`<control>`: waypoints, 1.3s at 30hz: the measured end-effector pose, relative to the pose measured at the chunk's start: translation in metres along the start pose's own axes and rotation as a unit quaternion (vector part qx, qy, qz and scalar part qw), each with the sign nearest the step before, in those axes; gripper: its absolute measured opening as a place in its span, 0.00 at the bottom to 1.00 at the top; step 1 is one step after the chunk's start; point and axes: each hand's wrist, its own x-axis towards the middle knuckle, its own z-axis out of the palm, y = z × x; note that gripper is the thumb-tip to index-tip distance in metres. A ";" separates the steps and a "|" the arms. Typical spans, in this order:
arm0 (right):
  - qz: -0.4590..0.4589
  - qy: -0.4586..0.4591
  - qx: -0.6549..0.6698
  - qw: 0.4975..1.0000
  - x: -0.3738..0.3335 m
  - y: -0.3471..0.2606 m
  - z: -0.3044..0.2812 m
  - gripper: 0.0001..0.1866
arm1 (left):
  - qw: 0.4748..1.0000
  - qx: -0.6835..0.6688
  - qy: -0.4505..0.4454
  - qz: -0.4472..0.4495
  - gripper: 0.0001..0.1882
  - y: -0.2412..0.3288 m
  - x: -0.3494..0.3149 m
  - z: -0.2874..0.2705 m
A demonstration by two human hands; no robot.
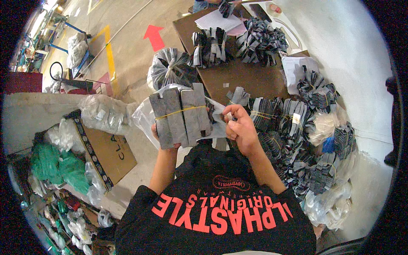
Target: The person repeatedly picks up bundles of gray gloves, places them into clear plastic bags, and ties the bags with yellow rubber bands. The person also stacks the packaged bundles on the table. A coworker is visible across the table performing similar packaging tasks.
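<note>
My left hand [165, 151] is closed around a banded bundle of grey fabric pieces [172, 112], held up in front of my chest. A yellow rubber band crosses the two stacks side by side in it. Most of that hand is hidden behind the bundle. Behind and around the bundle spreads a clear plastic bag [143, 115]. To the right of it, my right hand [242, 131] has its fingers closed, pinching the bag's edge. Just beyond the right hand lies a small grey fabric bundle [239, 95].
A cardboard-topped table [229, 80] bears banded strip bundles [210, 46] and papers [219, 21]. More bundles [265, 110] are heaped at the right. A tied plastic bag [168, 63] stands beyond my left hand. At the left are a cardboard box [108, 148] and green bags [59, 168].
</note>
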 end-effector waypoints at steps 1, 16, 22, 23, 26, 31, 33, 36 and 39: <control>-0.015 0.012 -0.040 0.999 -0.003 0.000 0.006 0.16 | 1.000 0.009 0.002 0.005 0.42 0.001 -0.001 -0.001; -0.108 0.050 -0.546 0.829 -0.007 0.013 0.064 0.24 | 0.962 0.243 0.058 -0.114 0.31 -0.016 -0.022 0.000; -0.174 0.037 -0.482 0.858 -0.004 0.023 0.062 0.15 | 0.981 0.159 0.086 -0.075 0.30 -0.014 -0.020 -0.003; -0.181 0.040 -0.454 0.872 0.000 0.027 0.056 0.15 | 0.980 0.151 0.097 -0.082 0.29 -0.008 -0.018 -0.009; -0.118 0.131 -0.324 0.930 0.004 0.039 0.036 0.13 | 0.984 0.114 0.116 -0.072 0.26 0.006 -0.012 0.013; -0.091 0.198 -0.399 0.891 0.013 0.037 0.027 0.15 | 0.993 -0.111 -0.042 -0.027 0.43 0.030 -0.019 0.013; -0.119 0.181 -0.465 0.859 0.016 0.042 0.029 0.15 | 0.979 -0.153 -0.124 -0.062 0.48 0.033 -0.008 0.037; -0.114 0.156 -0.512 0.837 0.021 0.045 0.035 0.15 | 0.973 -0.188 -0.006 -0.134 0.49 0.041 -0.001 0.070; -0.098 0.128 -0.548 0.821 0.026 0.049 0.036 0.15 | 0.974 -0.185 -0.060 -0.113 0.45 0.041 -0.002 0.071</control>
